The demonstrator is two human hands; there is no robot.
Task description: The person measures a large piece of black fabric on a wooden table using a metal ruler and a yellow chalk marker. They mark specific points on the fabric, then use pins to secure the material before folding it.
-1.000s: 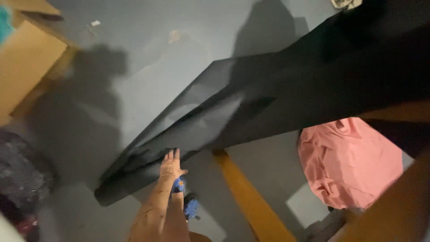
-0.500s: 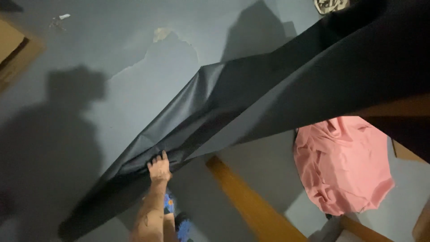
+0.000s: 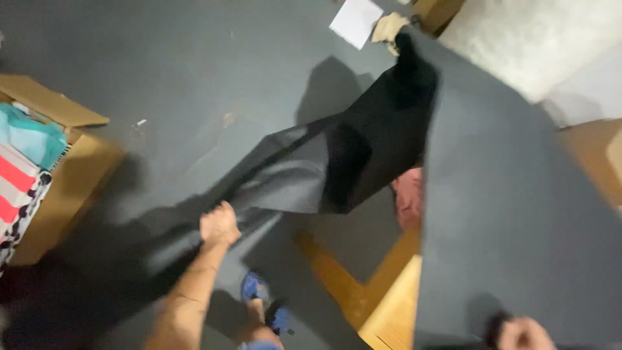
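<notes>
A large dark grey sheet of fabric (image 3: 505,194) spreads from the lower left up across the right half of the view, with a black fold (image 3: 376,149) in its middle. My left hand (image 3: 220,223) grips the sheet's lower left edge, fingers closed on it, above the grey floor. At the bottom right edge, my right hand (image 3: 521,334) shows as a fist at the sheet's near edge and seems to pinch it. A pink cloth (image 3: 409,198) peeks out from under the sheet.
An open cardboard box (image 3: 78,162) with folded clothes stands at the left. Wooden boards (image 3: 382,295) lie below the sheet. My feet in blue sandals (image 3: 262,304) are on the floor. White paper (image 3: 355,21) and a pale rug (image 3: 518,39) lie at the top.
The sheet has swung up and to the right and now covers most of the pink cloth. My right hand has come into view. The left hand keeps its hold on the edge.
</notes>
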